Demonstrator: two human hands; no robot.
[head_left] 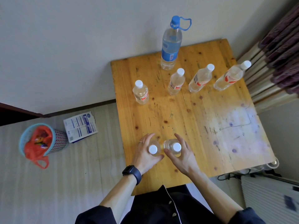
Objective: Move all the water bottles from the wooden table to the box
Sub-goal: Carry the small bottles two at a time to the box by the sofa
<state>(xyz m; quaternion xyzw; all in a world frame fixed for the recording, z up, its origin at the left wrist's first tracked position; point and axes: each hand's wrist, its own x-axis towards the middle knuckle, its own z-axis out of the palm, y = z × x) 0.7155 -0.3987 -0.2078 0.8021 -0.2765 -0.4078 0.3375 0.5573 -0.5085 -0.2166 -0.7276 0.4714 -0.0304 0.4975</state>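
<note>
Water bottles: two small ones stand upright side by side at the near part of the wooden tabletop (pixel 202 126), the left bottle (pixel 153 149) inside the left hand (pixel 146 153) and the right bottle (pixel 175 147) inside the right hand (pixel 181 153); each grip is curled loosely round its bottle's body, fingers touching or nearly so, and neither bottle looks lifted. Farther back stand four more small white-capped bottles (pixel 140 92) (pixel 176 81) (pixel 200 78) (pixel 229 78), and beyond them a large blue-capped bottle (pixel 169 44) near the wall. No box shows anywhere in view, so nothing can be counted as delivered; judging by this, all seven bottles are left to move, with the nearest pair just being taken up
</note>
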